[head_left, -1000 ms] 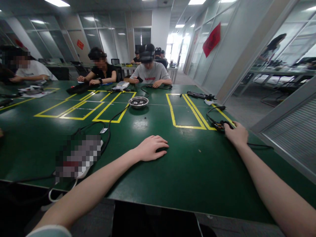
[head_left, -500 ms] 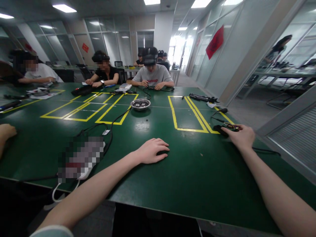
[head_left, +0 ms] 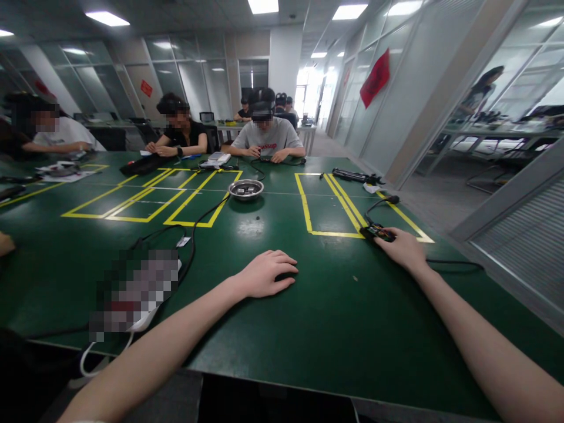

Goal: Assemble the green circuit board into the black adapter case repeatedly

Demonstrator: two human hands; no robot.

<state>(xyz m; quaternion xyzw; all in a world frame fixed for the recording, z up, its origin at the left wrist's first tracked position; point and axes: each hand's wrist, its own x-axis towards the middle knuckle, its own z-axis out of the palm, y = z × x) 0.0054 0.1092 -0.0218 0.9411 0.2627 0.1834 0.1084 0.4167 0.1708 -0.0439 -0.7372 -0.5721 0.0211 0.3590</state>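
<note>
My left hand (head_left: 268, 274) lies palm down on the green table (head_left: 317, 329), its fingers stretched out and apart, holding nothing. Farther out to the right, my right hand (head_left: 404, 249) grips the near end of a small black device with exposed coloured wires (head_left: 379, 233), thumb on its near side. The device is at the tabletop, by the near corner of a yellow tape outline; its exact kind cannot be made out. A black cable with a round plug-like end (head_left: 392, 200) lies just beyond it, and another black cable (head_left: 458, 262) trails out to the right of my wrist.
A metal bowl (head_left: 246, 189) with small metal parts stands mid-table. A blurred-out phone-like object (head_left: 143, 291) with cables lies left, near my forearm. Beyond the right tape outline rests a folded black tripod-like object (head_left: 356, 176). Several people sit across the table, working with their hands.
My right hand has brought the wired device left and lowered it toward the tabletop; the cable now bends beyond it. My left hand has stayed in place on the table. The view has shifted slightly.
</note>
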